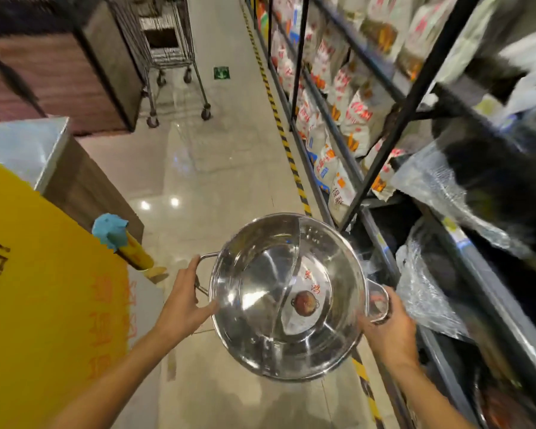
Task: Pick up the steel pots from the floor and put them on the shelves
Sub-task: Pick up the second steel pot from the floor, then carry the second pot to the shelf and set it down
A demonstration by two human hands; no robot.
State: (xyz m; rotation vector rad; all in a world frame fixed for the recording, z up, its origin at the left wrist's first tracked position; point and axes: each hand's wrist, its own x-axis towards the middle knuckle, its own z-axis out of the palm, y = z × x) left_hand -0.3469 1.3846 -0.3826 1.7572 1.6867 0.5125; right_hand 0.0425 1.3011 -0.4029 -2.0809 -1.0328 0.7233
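Observation:
A wide, shiny steel pot [260, 292] with a curved divider and a round label inside hangs above the floor in front of me. My left hand [184, 300] grips its left loop handle. My right hand [390, 328] holds the right handle. The pot sits level, just left of the dark metal shelves [415, 97] on my right. On the lower shelves lie black cookware pieces in clear plastic wrap [427, 292].
Bags of packaged goods [347, 97] fill the shelf bays farther along. A yellow-black striped line [285, 144] runs along the shelf base. A wire trolley [167, 57] stands down the aisle. A yellow sign [43, 305] and a wooden counter [84, 187] lie left.

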